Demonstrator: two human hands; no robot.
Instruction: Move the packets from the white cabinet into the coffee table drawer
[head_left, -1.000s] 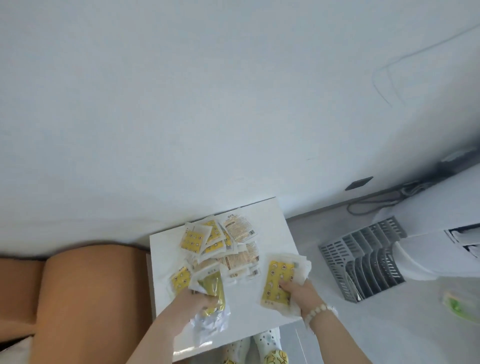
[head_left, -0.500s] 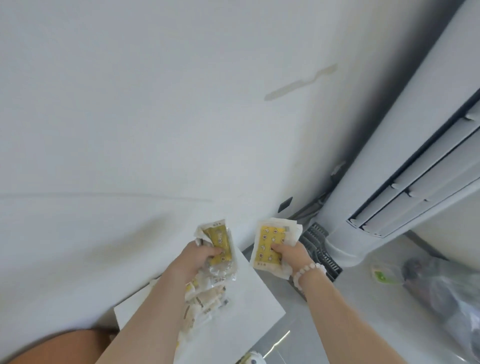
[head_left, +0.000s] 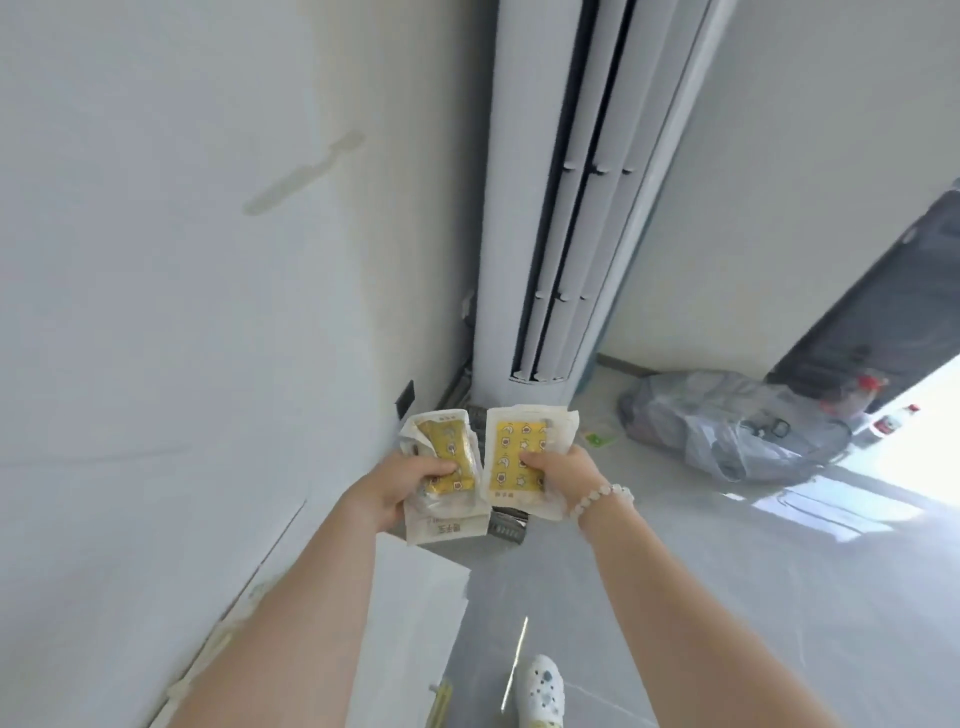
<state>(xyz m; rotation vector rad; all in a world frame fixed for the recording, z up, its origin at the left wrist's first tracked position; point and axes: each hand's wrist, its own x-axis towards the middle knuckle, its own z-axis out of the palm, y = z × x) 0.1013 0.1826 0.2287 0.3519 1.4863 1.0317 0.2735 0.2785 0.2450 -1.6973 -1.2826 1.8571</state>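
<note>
both hands raised in front, each gripping packets in air near the wall corner.
packet count unclear: stacked, overlapping, partly hidden behind fingers. left hand (head_left: 395, 491) curled round a bundle of packets (head_left: 448, 452), thumb across a yellow face, at least two layers showing, print on the lowest too blurred to read. right hand (head_left: 563, 475) pinching a second stack (head_left: 517, 447), thumb on a yellow patterned face, more white edges behind. two stacks just beside each other, past the corner of the white cabinet (head_left: 415, 597), before the base of the standing air conditioner (head_left: 519, 208). beaded bracelet (head_left: 602, 496) on right wrist. forearms cut off at frame bottom.
</note>
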